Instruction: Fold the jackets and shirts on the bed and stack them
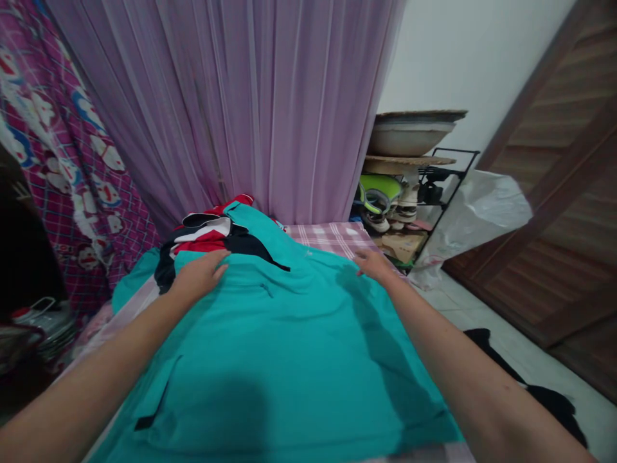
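Observation:
A teal garment (299, 347) lies spread out over a checked pink and white cloth (332, 236). My left hand (201, 275) rests at its upper left edge, the fingers apart and pointing right. At the upper right edge is my right hand (373, 265), its fingers bent down at the fabric; whether they pinch it is too small to tell. Beyond my left hand sits a heap of red, white and dark clothes (207, 235), with a teal sleeve lying partly across it.
Purple curtains (289, 116) hang behind the bedding, beside a patterned magenta cloth (81, 167) at left. On the right stand a shoe rack (409, 212) with basins on top, a white plastic bag (486, 206) and a brown wooden door (554, 193). Dark cloth (544, 399) lies on the floor.

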Motion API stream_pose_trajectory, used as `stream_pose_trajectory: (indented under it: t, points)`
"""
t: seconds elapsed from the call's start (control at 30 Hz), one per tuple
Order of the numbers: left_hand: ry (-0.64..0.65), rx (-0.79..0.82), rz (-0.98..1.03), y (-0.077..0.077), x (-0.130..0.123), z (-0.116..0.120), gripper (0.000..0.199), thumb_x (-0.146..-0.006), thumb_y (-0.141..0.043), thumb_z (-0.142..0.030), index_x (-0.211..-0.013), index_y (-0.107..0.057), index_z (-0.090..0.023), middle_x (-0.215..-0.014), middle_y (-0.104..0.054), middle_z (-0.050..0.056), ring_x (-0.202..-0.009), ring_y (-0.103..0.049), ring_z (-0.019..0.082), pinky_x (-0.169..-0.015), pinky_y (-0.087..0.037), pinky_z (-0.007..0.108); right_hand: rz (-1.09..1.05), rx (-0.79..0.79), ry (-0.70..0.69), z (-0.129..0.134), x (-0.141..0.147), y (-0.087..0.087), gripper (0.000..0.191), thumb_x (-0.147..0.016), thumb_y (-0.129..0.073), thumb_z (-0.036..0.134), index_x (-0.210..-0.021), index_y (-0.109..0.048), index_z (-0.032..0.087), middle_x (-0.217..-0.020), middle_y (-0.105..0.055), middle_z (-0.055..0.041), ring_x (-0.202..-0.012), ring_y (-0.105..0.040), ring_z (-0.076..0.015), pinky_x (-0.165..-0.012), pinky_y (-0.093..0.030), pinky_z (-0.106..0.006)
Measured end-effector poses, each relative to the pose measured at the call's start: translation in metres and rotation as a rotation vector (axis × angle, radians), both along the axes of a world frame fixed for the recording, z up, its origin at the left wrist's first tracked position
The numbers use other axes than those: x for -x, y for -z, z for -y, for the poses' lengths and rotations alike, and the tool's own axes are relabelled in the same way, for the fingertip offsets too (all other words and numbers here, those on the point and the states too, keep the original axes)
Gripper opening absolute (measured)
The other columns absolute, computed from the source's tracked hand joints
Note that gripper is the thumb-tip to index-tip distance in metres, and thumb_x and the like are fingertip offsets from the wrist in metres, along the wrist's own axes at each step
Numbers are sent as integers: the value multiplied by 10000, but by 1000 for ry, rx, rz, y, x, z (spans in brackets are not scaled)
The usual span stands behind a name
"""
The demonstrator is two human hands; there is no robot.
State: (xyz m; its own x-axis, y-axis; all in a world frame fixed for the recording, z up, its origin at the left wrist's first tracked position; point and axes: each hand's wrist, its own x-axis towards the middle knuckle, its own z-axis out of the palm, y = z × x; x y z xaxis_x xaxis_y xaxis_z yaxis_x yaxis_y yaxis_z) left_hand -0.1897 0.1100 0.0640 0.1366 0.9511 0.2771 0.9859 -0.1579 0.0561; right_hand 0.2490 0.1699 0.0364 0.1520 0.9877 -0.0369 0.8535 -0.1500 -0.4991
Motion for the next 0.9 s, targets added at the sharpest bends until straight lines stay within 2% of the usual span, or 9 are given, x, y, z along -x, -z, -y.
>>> stream_pose_trajectory:
  t: [0.13,0.2,0.27,0.33,0.43,0.57,0.67,0.8,0.9]
  points:
    - [-44,148,19,-3,-6,-44,613,-872,-497,-456,-1407,-521,-157,-1403,-598,126,-1186,-632,274,-1025,-454,356,-30,89,49,-49,3,18,546,-892,-601,336,-1373,-540,86,-853,-751,-91,-598,-686,-161,-571,-491,-240]
    - [-56,309,57,-1,-8,-57,614,-850,-508,-520,-1347,-573,-165,-1222,-709,108,-950,-719,247,-931,-499,337,-20,120,61,-64,2,28,487,-806,-712,332,-1211,-655,68,-782,-737,-103,-577,-671,-183,-552,-488,-258]
    - [-80,409,92,3,-8,-64,533,-850,-490,-537,-1226,-646,-193,-966,-766,51,-760,-720,217,-837,-519,321,13,94,84,-73,-1,38,350,-797,-709,287,-1080,-708,80,-800,-734,-123,-679,-688,-219,-606,-499,-277]
    - [-139,325,103,11,-7,-69,445,-867,-462,-509,-1119,-679,-213,-841,-749,29,-769,-709,227,-806,-517,326,58,-8,133,-74,-4,50,322,-889,-578,280,-1140,-685,108,-990,-728,-154,-908,-685,-253,-735,-507,-299]
    - [-205,44,97,31,-8,-70,373,-880,-452,-418,-1084,-676,-200,-979,-732,80,-962,-679,268,-864,-512,367,126,-170,188,-65,-2,74,386,-966,-411,269,-1272,-606,135,-1225,-647,-169,-1166,-582,-267,-915,-464,-331]
    - [-144,-198,174,61,-16,-57,412,-867,-475,-321,-1207,-615,-135,-1227,-631,164,-1133,-608,281,-952,-502,393,178,-317,159,-52,4,98,435,-917,-449,221,-1328,-557,124,-1246,-609,-179,-1136,-575,-281,-934,-459,-367]
    - [-27,-345,196,70,-22,-39,467,-920,-436,-348,-1323,-541,-136,-1395,-531,170,-1249,-546,272,-1025,-473,396,188,-382,168,-46,11,95,538,-882,-476,219,-1412,-483,129,-1356,-530,-194,-1120,-579,-297,-905,-481,-392]
    - [156,-253,19,78,-20,-21,447,-967,-379,-401,-1302,-591,-194,-1390,-581,123,-1301,-515,278,-1115,-384,463,217,-459,-56,-31,36,79,460,-942,-397,262,-1363,-561,177,-1398,-541,-139,-1189,-563,-267,-955,-475,-374]
    - [35,-168,-108,89,-10,-18,533,-949,-400,-464,-1390,-540,-199,-1472,-512,152,-1392,-406,363,-1127,-273,634,267,-426,-342,-18,63,79,464,-994,-357,362,-1390,-558,230,-1438,-551,-92,-1312,-492,-243,-1082,-390,-395]
